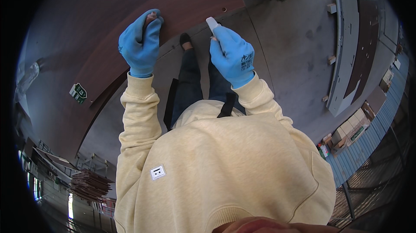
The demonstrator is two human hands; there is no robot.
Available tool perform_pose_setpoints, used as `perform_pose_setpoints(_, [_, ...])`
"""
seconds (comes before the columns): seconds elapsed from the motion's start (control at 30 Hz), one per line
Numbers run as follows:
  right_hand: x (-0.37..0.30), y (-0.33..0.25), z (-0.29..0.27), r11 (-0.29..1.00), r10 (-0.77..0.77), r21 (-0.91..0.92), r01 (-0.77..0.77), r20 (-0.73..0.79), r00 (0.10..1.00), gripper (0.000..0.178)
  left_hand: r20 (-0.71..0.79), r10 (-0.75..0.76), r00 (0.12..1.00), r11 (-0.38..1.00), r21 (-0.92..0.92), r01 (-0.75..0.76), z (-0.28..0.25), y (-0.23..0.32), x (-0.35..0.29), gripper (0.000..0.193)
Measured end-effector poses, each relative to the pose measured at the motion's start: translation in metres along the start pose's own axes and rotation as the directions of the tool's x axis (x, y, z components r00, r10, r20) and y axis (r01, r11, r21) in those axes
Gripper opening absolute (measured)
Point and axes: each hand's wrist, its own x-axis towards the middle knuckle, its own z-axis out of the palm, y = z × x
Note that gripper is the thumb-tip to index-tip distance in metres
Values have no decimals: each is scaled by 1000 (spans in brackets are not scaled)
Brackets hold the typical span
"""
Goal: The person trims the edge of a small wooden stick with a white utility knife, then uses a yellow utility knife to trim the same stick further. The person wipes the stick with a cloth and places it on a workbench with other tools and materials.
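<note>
In a blue glove, my left hand [141, 44] is closed over the dark brown wood-grain panel, with a small reddish-brown lump [151, 17] pinched between thumb and fingers. I cannot tell exactly what the lump is. My right hand [233, 54], gloved the same way, grips a small white flat strip [212, 24] that looks like a scraper. Its blunt end points up toward the panel's near edge, and the rest is hidden in the fingers. The brown panel [190, 3] spreads across the far left, with round holes near its right end.
A green and white sticker [79, 93] lies on the panel's left part. Stacked panels [353, 51] rest on blocks on the floor at the right, with cardboard boxes [351, 129] beyond. A pile of brown boards [89, 184] stands at lower left. My legs are below the panel's edge.
</note>
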Motion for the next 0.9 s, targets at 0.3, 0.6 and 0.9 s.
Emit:
perform_pose_setpoints(0.3, [-4,-2,15,998,-63,-7,64,51,997,28,-4,17,1000,1000,21,-17,1,-1,0,20])
perform_pose_setpoints(0.6, [-10,-10,12,994,-103,27,102,67,992,19,-23,55,998,998,24,-55,2,-1,1,21])
perform_pose_setpoints(0.9, [-11,-11,7,960,1,279,-4,10,1000,24,-25,54,998,999,0,-54,3,-4,1,20])
